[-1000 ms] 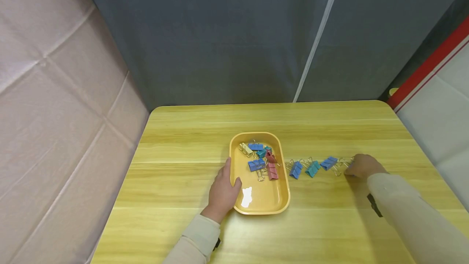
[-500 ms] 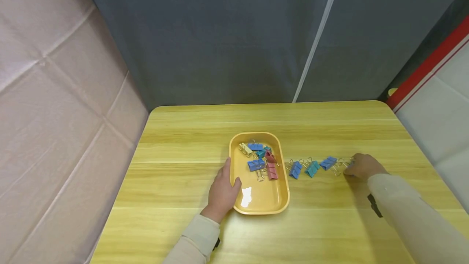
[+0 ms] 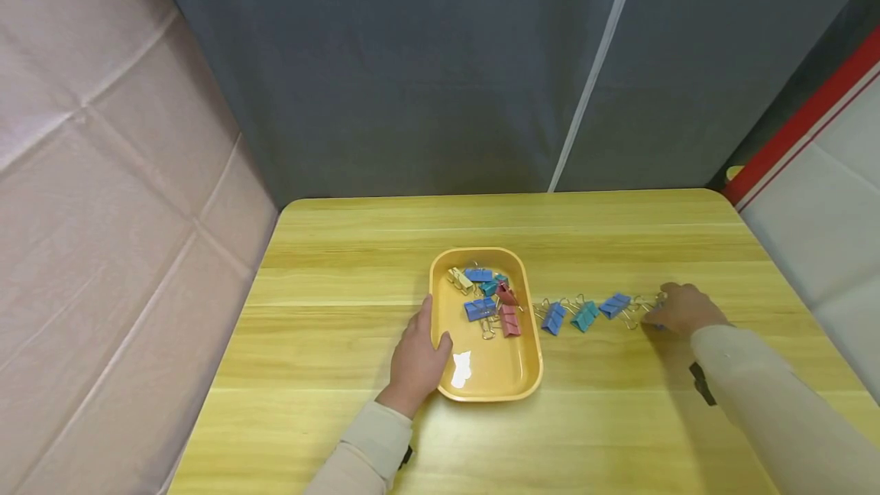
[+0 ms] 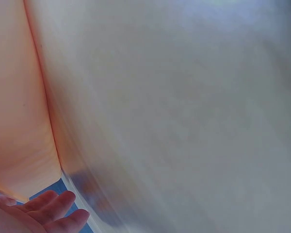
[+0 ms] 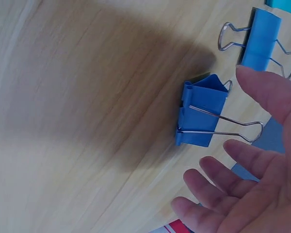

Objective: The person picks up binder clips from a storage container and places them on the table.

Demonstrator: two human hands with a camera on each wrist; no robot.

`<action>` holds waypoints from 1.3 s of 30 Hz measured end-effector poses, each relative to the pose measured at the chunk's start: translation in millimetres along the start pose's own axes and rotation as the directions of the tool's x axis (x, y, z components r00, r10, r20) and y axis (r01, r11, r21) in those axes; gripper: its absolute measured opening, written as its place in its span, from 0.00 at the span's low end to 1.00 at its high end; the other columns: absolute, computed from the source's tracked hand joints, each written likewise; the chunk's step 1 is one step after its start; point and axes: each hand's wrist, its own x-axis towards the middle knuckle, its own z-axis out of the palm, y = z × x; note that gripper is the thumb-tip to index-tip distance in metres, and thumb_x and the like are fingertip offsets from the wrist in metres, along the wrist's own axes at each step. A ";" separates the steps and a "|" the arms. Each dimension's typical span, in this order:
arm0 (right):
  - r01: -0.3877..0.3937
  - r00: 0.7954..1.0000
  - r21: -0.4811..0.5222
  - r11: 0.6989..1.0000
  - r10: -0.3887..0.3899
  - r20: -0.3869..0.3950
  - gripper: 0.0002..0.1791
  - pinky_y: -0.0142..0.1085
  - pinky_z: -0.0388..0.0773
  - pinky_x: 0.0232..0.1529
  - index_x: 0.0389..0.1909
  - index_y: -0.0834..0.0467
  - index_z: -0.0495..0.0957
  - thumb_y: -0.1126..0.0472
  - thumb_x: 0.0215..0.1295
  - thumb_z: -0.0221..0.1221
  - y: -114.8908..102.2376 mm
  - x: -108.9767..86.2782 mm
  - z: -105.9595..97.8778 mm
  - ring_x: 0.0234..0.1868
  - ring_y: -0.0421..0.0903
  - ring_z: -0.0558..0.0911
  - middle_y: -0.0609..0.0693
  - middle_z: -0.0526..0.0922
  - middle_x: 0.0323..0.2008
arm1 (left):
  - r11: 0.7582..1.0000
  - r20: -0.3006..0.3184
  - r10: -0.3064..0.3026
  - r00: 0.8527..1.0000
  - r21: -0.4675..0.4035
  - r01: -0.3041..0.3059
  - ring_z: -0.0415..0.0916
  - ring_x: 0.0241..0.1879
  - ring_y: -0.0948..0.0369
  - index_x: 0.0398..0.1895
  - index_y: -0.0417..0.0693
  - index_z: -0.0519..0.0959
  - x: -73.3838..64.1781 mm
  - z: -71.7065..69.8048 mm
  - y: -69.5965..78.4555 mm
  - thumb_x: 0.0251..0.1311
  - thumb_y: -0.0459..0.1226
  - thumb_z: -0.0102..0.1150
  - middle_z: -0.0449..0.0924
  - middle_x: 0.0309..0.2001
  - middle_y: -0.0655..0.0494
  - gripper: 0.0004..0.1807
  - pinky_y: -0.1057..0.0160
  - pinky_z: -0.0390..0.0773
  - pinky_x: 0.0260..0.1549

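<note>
My left hand (image 3: 421, 361) holds the left rim of a yellow tray (image 3: 491, 384), thumb over the edge and fingers along the outside. In the left wrist view, some fingertips (image 4: 63, 206) show beside the tray's wall (image 4: 24, 111). Inside the tray lie blue binder clips (image 3: 480, 308), red ones (image 3: 509, 321), teal ones and a pale yellow one (image 3: 461, 281). My right hand (image 3: 684, 310) is over the right end of a row of clips. In the right wrist view, its thumb and fingers are spread around a blue binder clip (image 5: 203, 109) lying on the table, gripping nothing.
Between the tray and my right hand, a blue clip (image 3: 553, 318), a teal clip (image 3: 586, 316) and another blue clip (image 3: 615, 305) lie in a row on the wooden table (image 3: 330, 266). A dark panel (image 3: 412, 82) stands behind the table, with pale walls (image 3: 117, 250) at the sides.
The fingers of my right hand have spread apart from the blue binder clip at the row's right end. My left hand stays at the tray's rim, and the other clips keep their places.
</note>
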 end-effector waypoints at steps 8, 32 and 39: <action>0.025 0.998 0.008 1.000 -0.025 -0.064 0.49 0.67 0.67 0.51 0.64 0.81 0.55 0.47 0.57 0.63 -7.5 1.1 -4.9 0.54 0.80 0.65 0.84 0.57 0.57 | 1.000 -0.006 -0.003 1.000 0.010 0.003 0.71 0.58 0.38 0.76 0.48 0.52 0.6 0.2 -0.8 0.65 0.44 0.53 0.67 0.65 0.37 0.38 0.41 0.72 0.53; 0.095 0.943 -0.063 0.993 -0.110 -0.313 0.39 0.72 0.60 0.52 0.65 0.75 0.58 0.52 0.62 0.58 -48.3 -9.4 -19.5 0.62 0.78 0.53 0.79 0.53 0.63 | 1.000 0.000 -0.009 1.000 0.002 0.009 0.70 0.59 0.39 0.76 0.48 0.52 -0.1 1.0 -1.2 0.65 0.44 0.53 0.66 0.66 0.37 0.38 0.42 0.71 0.54; 0.135 0.918 -0.047 0.990 -0.143 -0.370 0.41 0.73 0.53 0.56 0.66 0.73 0.58 0.53 0.60 0.60 -60.5 -13.6 -22.4 0.66 0.77 0.49 0.78 0.51 0.66 | 1.000 0.008 -0.018 1.000 -0.001 0.018 0.69 0.59 0.39 0.76 0.49 0.51 0.2 1.2 -1.1 0.65 0.45 0.52 0.65 0.66 0.37 0.38 0.41 0.72 0.54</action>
